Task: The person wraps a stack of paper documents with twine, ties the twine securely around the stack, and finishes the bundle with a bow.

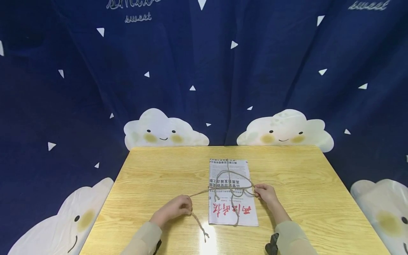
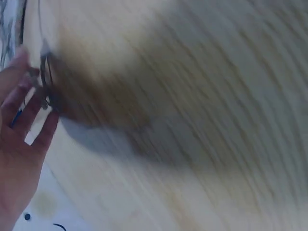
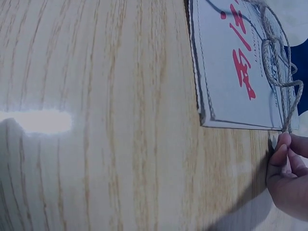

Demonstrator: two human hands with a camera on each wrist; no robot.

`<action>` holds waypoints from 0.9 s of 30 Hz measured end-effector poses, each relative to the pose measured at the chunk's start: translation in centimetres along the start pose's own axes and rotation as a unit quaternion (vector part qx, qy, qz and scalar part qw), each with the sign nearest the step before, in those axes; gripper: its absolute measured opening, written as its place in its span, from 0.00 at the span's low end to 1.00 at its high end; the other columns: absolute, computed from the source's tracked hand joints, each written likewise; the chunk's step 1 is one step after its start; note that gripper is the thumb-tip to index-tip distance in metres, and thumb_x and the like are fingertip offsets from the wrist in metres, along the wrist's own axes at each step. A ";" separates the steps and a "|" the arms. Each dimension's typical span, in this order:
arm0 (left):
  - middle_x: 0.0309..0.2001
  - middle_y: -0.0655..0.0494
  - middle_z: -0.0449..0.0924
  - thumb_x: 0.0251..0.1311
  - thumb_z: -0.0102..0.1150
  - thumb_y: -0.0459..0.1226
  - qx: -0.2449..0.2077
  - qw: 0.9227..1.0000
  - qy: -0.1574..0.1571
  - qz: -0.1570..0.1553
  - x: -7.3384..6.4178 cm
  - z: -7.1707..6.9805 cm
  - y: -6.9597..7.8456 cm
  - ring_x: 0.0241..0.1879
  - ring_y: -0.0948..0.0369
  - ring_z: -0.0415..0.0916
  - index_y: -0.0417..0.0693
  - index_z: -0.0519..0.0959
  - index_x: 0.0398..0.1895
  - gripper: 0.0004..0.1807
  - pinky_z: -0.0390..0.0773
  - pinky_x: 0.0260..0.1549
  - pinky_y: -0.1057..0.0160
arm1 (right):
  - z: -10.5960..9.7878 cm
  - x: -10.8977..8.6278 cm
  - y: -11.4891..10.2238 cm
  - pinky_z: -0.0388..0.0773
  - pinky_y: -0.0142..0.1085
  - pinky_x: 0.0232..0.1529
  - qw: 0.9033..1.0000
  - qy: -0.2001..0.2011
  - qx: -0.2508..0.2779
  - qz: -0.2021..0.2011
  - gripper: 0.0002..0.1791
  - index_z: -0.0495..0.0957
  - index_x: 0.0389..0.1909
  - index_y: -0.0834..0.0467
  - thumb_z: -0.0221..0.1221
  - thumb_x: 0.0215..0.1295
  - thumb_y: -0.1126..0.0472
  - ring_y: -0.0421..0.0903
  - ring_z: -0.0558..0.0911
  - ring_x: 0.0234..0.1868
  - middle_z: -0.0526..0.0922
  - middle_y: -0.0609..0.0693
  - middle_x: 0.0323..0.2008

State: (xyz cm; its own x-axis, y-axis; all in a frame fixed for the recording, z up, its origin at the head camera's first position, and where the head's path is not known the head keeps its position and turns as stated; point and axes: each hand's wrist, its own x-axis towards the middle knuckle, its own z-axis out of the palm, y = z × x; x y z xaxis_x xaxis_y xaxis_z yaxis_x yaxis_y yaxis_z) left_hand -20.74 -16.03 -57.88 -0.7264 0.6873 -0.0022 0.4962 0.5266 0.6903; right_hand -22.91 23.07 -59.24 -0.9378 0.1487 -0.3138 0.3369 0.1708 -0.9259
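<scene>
A folded newspaper (image 1: 220, 216) with red and black print lies on the table, bound lengthwise and across by a tan rope (image 1: 242, 174). Loops of the rope lie loosely over its middle. Left of the paper, my left hand (image 1: 174, 208) pinches one length of rope, whose frayed tail hangs toward the front of the table. At the paper's right edge, my right hand (image 1: 267, 193) pinches a rope loop between thumb and fingertips; the right wrist view shows this grip (image 3: 288, 168) close up. The left wrist view is blurred, with the left hand (image 2: 24, 120) at its left edge.
The wooden table (image 1: 153, 170) extends around the newspaper on all sides. Behind and beside it hangs a dark blue curtain (image 1: 204, 71) printed with white clouds and triangles. Light glares off the tabletop near its front.
</scene>
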 end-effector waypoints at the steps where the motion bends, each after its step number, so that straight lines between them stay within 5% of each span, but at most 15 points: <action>1: 0.35 0.55 0.76 0.54 0.59 0.35 -0.042 0.999 0.011 -0.011 0.2 0.0 -0.2 0.35 0.65 0.70 0.43 0.77 0.27 0.03 0.75 0.36 0.67 | 0.0 0.0 0.0 0.75 0.27 0.26 1.000 0.001 0.001 -0.001 0.15 0.68 0.46 0.79 0.50 0.63 0.71 0.40 0.77 0.24 0.80 0.55 0.27; 4: 0.34 0.51 0.79 0.58 0.56 0.34 -0.147 0.986 0.064 -0.053 0.9 0.0 -0.6 0.35 0.60 0.74 0.39 0.78 0.33 0.06 0.77 0.35 0.62 | 0.1 0.0 -0.1 0.75 0.27 0.25 1.000 0.001 0.001 -0.001 0.15 0.68 0.47 0.78 0.49 0.63 0.71 0.39 0.77 0.24 0.79 0.55 0.27; 7: 0.36 0.41 0.78 0.60 0.54 0.32 -0.221 0.962 0.126 -0.099 1.7 -0.6 0.4 0.37 0.48 0.74 0.33 0.77 0.37 0.08 0.77 0.37 0.52 | 0.1 0.1 0.0 0.75 0.27 0.25 1.000 0.001 0.002 0.000 0.16 0.68 0.48 0.78 0.49 0.63 0.70 0.39 0.77 0.24 0.79 0.54 0.27; 10: 0.36 0.37 0.77 0.60 0.54 0.32 -0.252 0.942 0.190 -0.118 3.3 -0.3 0.6 0.37 0.41 0.73 0.30 0.76 0.38 0.10 0.77 0.35 0.49 | 0.1 0.1 -0.1 0.75 0.27 0.26 1.000 0.003 0.002 0.002 0.16 0.68 0.48 0.78 0.49 0.64 0.70 0.39 0.77 0.24 0.79 0.53 0.27; 13: 0.32 0.41 0.78 0.57 0.58 0.34 -0.240 0.931 0.248 -0.122 5.3 0.8 0.5 0.31 0.47 0.74 0.33 0.78 0.35 0.10 0.78 0.29 0.59 | 0.2 0.2 -0.1 0.76 0.28 0.26 1.000 0.009 0.008 0.006 0.17 0.68 0.48 0.77 0.50 0.64 0.69 0.38 0.77 0.24 0.79 0.54 0.28; 19: 0.28 0.47 0.80 0.55 0.60 0.31 -0.167 0.926 0.317 -0.119 9.1 2.5 1.9 0.27 0.61 0.74 0.35 0.80 0.30 0.06 0.77 0.26 0.71 | 0.3 0.4 -0.2 0.77 0.28 0.29 0.999 0.023 0.024 0.012 0.17 0.69 0.48 0.75 0.51 0.64 0.66 0.38 0.76 0.26 0.80 0.55 0.31; 27: 0.23 0.57 0.76 0.55 0.60 0.34 -0.103 0.928 0.311 -0.177 12.6 3.8 3.6 0.22 0.67 0.68 0.41 0.81 0.29 0.05 0.72 0.19 0.72 | 0.3 0.4 -0.5 0.78 0.27 0.34 0.999 0.030 0.035 0.000 0.19 0.69 0.51 0.74 0.52 0.64 0.64 0.38 0.77 0.31 0.79 0.58 0.37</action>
State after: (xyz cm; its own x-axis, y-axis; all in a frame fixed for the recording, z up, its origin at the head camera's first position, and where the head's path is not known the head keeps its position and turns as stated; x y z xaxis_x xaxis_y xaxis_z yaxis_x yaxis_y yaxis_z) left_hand -26.31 -3.55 -58.17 -0.9924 0.0339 0.1187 0.1191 0.5144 0.8492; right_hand -23.49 22.74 -58.93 -0.9301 0.2079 -0.3027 0.3287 0.1034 -0.9388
